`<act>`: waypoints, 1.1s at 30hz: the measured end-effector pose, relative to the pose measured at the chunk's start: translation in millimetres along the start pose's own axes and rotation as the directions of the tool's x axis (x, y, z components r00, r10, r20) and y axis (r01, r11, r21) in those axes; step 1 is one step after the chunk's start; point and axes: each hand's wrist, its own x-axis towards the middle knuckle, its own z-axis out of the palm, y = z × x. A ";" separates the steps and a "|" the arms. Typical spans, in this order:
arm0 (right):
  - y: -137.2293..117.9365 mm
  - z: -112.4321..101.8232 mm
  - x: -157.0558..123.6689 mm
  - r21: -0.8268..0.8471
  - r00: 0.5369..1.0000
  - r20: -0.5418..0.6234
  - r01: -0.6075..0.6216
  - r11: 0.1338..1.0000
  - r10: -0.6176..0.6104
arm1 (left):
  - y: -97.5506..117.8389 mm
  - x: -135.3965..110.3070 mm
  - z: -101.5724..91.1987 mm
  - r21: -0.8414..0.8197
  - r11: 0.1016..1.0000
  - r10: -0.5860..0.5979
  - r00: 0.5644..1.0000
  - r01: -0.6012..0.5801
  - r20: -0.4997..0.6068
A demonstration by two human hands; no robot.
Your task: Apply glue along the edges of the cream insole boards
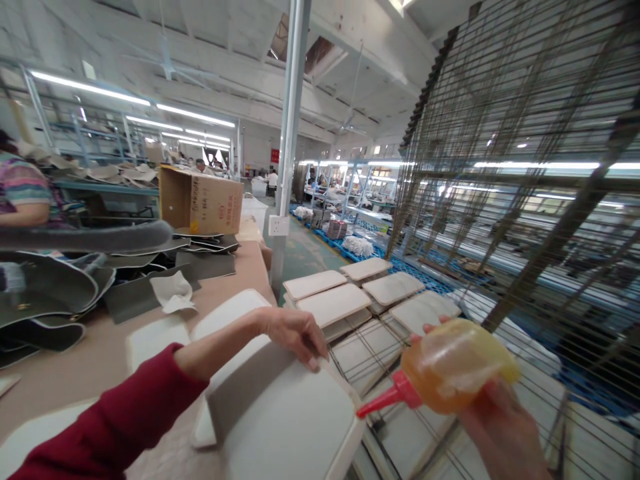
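My left hand (295,333) grips the far edge of a white rounded panel (290,413), its fingers curled over the rim. In my right hand (500,413) is a clear squeeze bottle (457,363) of amber liquid, tipped on its side. The bottle's red nozzle (387,399) points left, its tip at the right edge of the panel. More white panels (335,303) lie on a wire rack (370,373) beyond and to the right. Other white pieces (157,337) rest on the table under my left arm.
A brown-covered table (245,267) carries dark grey sheets (135,293), a crumpled white scrap (174,292) and a cardboard box (200,200). A metal post (290,133) rises at the table's edge. Raised wire racks (500,133) lean at the right. Another person (25,187) is at far left.
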 end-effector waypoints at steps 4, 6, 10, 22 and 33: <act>1.0 6.7 -10.4 -0.023 0.996 -0.056 0.068 0.997 -0.069 | 3.3 -11.3 -0.6 -0.012 0.999 -0.033 0.999 0.033 -0.037; 4.2 4.5 -9.8 -0.034 0.991 -0.062 0.115 0.993 -0.117 | 4.6 -15.5 0.9 -0.027 0.999 -0.038 0.996 0.036 -0.075; 14.5 -10.5 -3.3 -0.060 0.985 -0.003 0.170 0.984 -0.171 | 4.7 -20.9 6.6 -0.037 0.999 -0.032 0.988 0.027 -0.148; 25.5 -41.2 2.3 -0.036 0.983 -0.048 0.176 0.984 -0.178 | -4.4 -22.0 14.5 -0.160 0.984 -0.114 0.973 0.083 -0.199; 17.0 -20.3 -20.4 -0.020 0.992 -0.092 0.081 0.997 -0.083 | -16.5 -12.6 14.4 -0.252 0.963 -0.156 0.963 0.099 -0.219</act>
